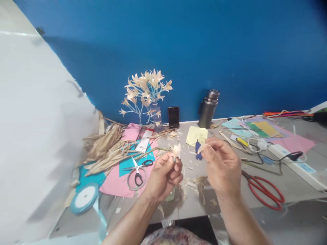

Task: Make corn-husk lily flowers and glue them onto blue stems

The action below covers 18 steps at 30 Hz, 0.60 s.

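My left hand (165,175) is closed, pinching the base of a small cream husk flower (176,150) that points upward. Across a short gap, my right hand (223,166) pinches a thin pale petal (203,147) between thumb and forefinger. Behind the hands, a vase (155,114) holds several finished cream flowers (148,86) on light-blue stems. Black-handled scissors (138,168) lie spread to the left of my left hand, over a roll of tape. Scraps of husk (194,185) are scattered on the table beneath both hands.
Dried husks (109,149) and pink and blue sheets cover the left side, with a blue ribbon spool (84,198) in front. A phone (173,116) and a flask (208,109) stand by the wall. Red-handled shears (265,191) and a power strip (296,165) lie at right.
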{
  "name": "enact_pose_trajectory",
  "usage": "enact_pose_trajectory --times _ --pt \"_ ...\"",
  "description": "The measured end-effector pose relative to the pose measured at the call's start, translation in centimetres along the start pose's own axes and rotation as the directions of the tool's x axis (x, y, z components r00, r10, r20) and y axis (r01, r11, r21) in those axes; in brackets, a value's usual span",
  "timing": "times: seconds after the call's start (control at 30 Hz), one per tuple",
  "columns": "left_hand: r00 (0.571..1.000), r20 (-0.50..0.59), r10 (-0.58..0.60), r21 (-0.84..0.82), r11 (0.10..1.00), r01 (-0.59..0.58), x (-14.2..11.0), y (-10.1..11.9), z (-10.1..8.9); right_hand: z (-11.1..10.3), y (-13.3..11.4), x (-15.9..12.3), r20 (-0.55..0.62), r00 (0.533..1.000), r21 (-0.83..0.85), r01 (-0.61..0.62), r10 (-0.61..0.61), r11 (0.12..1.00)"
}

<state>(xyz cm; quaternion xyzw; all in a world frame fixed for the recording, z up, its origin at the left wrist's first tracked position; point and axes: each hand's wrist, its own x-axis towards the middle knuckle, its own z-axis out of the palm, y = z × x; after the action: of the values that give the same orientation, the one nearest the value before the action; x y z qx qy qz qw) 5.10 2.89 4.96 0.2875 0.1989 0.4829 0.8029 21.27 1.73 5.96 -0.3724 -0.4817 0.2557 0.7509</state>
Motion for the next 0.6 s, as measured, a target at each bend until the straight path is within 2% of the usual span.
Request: enact_pose_trajectory --times 0.27,0.6 --pt "0.999 0.028 -0.025 -0.052 0.998 0.027 0.5 -0.6 -0.4 1.7 -0.3 -0.2 0.086 0.995 -0.066 0.064 -0.058 0.996" --pt "0.991 -0.118 -0.057 0.032 0.998 0.061 0.7 -1.1 0.4 2.0 0.7 -0.4 0.143 0.984 -0.242 0.138 -0.105 0.960"
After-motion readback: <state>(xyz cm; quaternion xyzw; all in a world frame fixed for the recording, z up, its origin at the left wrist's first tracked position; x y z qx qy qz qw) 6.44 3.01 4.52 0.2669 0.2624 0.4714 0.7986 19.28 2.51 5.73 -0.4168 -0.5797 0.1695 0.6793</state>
